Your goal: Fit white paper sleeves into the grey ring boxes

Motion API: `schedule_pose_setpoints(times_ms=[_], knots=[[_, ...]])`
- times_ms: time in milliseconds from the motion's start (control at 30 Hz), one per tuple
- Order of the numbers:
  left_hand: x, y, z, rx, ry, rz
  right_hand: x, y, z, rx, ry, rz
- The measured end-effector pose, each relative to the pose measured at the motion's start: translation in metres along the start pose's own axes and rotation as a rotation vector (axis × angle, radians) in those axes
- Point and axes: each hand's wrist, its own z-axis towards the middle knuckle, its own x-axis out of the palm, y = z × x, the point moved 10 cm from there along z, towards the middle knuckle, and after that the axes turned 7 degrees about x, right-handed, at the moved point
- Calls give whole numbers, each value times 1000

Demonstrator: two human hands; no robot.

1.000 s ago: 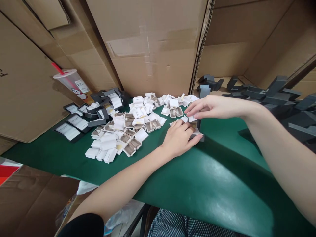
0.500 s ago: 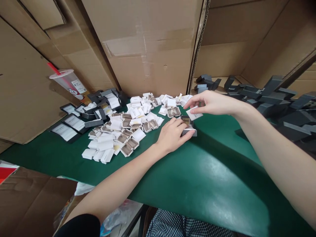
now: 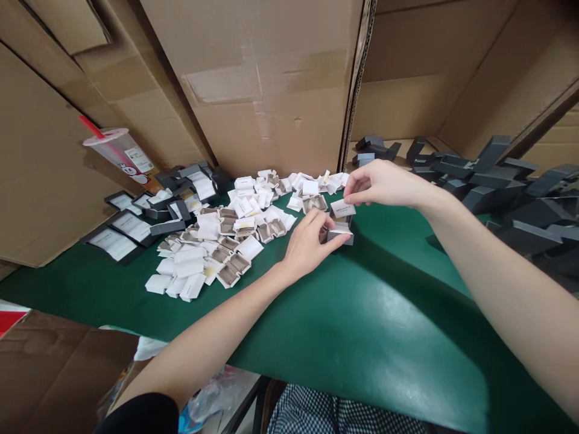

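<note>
My left hand [image 3: 311, 242] grips a small grey box [image 3: 340, 232] standing on the green table [image 3: 362, 325], thumb along its near side. My right hand [image 3: 379, 184] pinches a small white printed card [image 3: 342, 209] by its top edge, holding it just above the box's open top. A heap of small white folded inserts [image 3: 235, 235], some open and showing brown insides, lies to the left of both hands.
Open dark grey boxes with white cards [image 3: 136, 220] lie at the far left, beside a plastic cup with a red straw [image 3: 118, 154]. A pile of dark grey boxes [image 3: 506, 187] fills the right. Cardboard cartons [image 3: 271, 90] wall the back.
My right hand has lifted a white card from the box area and now holds it over the grey box. My left hand stays on the box.
</note>
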Motion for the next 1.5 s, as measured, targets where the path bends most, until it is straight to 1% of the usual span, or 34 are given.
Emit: schedule_pose_setpoints(times_ms=[67, 167, 233, 333, 433, 567, 633, 767, 867, 933, 1100, 1167, 1333, 1400, 1500], knots=[[2, -1, 1, 10, 32, 2, 3, -7, 2, 25, 13, 91], [7, -3, 1, 20, 90, 23, 9, -10, 4, 9, 44, 196], [8, -3, 1, 19, 107, 35, 13, -11, 4, 7, 69, 207], [7, -1, 0, 16, 84, 23, 19, -15, 5, 61, 99, 186], [6, 0, 0, 19, 59, -2, 24, -15, 6, 85, 111, 121], [4, 3, 1, 11, 34, 11, 22, -1, 6, -17, 37, -99], [4, 3, 1, 8, 27, 16, 21, 2, 6, -41, 1, -180], [4, 3, 2, 21, 20, 13, 27, -3, 10, -21, 3, -228], [4, 2, 1, 35, 20, 26, 31, -12, 14, 11, 13, -183], [4, 1, 1, 37, 23, 32, 33, -16, 16, 23, 26, -102], [5, 1, 1, 34, 31, 14, 34, -21, 16, 32, 109, 113], [6, 2, 1, 33, 36, 12, 32, -20, 15, 22, 114, 119], [7, 2, 1, 31, 40, 6, 26, -12, 13, -38, 62, 7], [6, 2, 1, 39, 33, 11, 27, -9, 13, -45, 64, -11], [5, 2, 1, 40, 24, 14, 32, -11, 12, -11, 94, 20]])
